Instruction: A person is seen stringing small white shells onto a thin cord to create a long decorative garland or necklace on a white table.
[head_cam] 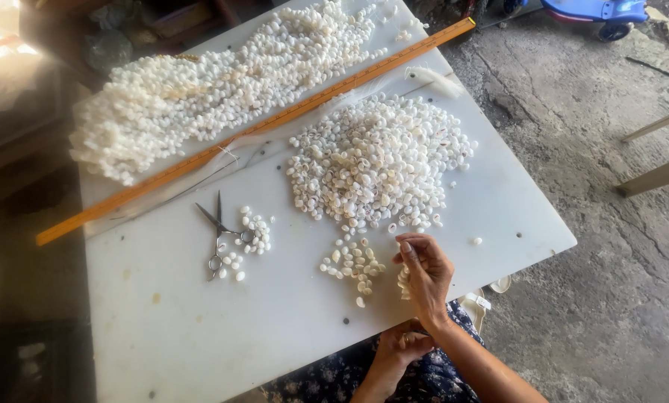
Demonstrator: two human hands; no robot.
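Two hands work at the near edge of the white tabletop (200,336). The right hand (424,272) pinches a short string of small white shells (404,282); the left hand (403,347), below the edge, is closed, its content hidden. A small loose shell group (353,265) lies just beside. Steel scissors (219,233) lie toward the left edge, a long orange ruler (260,127) crosses the far part. Grey concrete floor (588,224) lies open to the right.
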